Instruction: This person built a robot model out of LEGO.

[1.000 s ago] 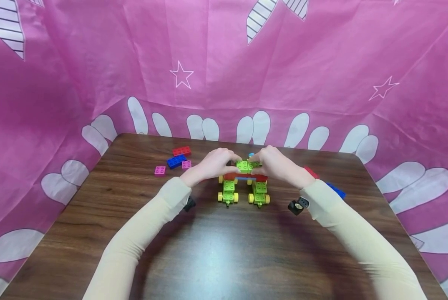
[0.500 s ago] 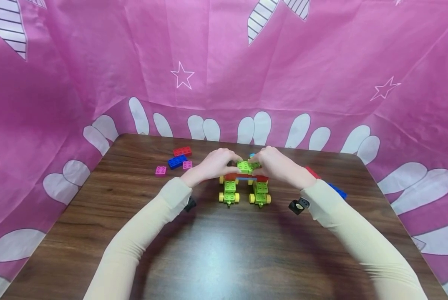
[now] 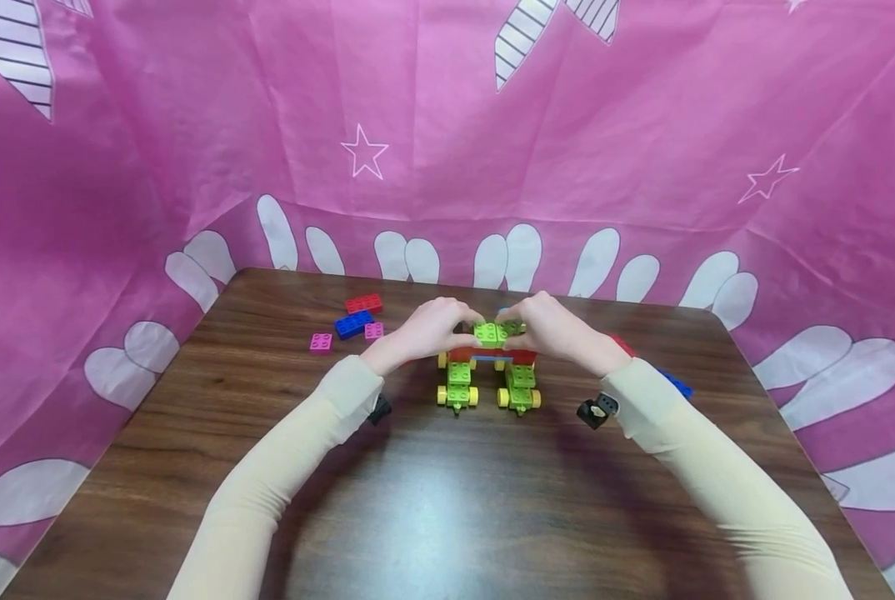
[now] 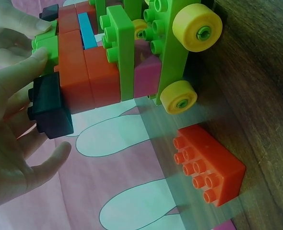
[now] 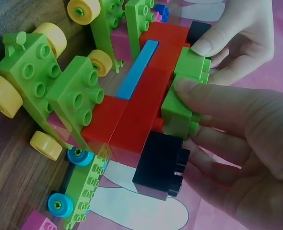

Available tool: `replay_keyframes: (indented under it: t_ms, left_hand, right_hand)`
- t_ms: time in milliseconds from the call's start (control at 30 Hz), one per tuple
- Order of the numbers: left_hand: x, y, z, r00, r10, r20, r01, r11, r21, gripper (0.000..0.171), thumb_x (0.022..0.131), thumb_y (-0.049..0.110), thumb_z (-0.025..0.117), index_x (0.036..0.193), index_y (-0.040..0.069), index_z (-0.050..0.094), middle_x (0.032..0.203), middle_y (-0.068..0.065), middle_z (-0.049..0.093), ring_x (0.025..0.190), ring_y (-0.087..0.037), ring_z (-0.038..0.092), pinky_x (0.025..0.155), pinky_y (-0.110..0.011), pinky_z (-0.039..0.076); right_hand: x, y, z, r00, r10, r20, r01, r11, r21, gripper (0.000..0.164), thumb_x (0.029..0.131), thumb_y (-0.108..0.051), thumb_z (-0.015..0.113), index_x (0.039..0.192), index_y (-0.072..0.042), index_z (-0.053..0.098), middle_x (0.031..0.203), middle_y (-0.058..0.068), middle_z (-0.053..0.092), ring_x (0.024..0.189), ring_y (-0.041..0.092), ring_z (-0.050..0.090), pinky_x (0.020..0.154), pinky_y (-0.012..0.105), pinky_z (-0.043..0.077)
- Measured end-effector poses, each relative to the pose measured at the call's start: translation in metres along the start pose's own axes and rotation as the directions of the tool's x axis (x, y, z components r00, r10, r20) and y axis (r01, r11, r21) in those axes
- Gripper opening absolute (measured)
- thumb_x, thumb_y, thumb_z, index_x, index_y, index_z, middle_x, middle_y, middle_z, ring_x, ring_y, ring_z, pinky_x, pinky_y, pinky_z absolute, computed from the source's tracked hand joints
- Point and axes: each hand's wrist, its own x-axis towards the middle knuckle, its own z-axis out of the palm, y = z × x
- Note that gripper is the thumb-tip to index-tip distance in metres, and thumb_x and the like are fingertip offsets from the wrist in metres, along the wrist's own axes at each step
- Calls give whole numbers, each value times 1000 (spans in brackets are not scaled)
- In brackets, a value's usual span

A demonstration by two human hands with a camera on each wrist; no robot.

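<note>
The left hand and right hand pinch the green blocks snugly between thumbs and fingers, over red bricks just below the fingertips, apparently seating them, which would call for an even downward press

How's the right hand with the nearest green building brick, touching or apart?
Touching. In the right wrist view, the right hand rests its thumb on that green building brick.

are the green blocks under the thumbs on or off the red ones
On: the right wrist view shows the green blocks against the red blocks with no visible gap.
</note>
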Motion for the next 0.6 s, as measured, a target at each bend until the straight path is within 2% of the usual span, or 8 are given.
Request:
replay_keyframes:
  t_ms: [167,267,400,600]
  left_hand:
    - [0,1,0,1000,-6,2,6,1000,1,38,91,32,72,124,13,71,121,-3,73,112,-20,67,96,-38,55]
    - [0,1,1,1000,-11,3,11,1000,3,38,91,33,72,124,14,71,121,-3,73,111,-20,67,95,-38,55]
    - [0,2,0,1000,-13,7,13,1000,3,38,91,33,71,124,14,71,121,-3,73,111,-19,67,95,-37,56]
    - [0,1,-1,1000,-20,7,20,1000,-11,39,91,32,71,125,13,70,123,-3,72,113,-21,67,95,-38,56]
  right_hand:
    - [0,0,0,1000,-5,11,5,1000,2,33,78,-13,83,108,0,76,104,15,77,88,24,75,80,38,61]
    - [1,0,-1,999,-41,21,41,999,-23,27,79,-12,83,103,-2,77,95,11,78,78,18,74,74,34,61]
    - [0,-2,-3,998,-61,31,63,997,-51,18,79,-11,83,95,-6,77,80,2,75,63,6,64,64,26,56]
    - [-1,-1,1,998,-63,19,63,998,-20,24,77,-11,84,100,-7,77,78,0,74,62,4,61,63,25,55]
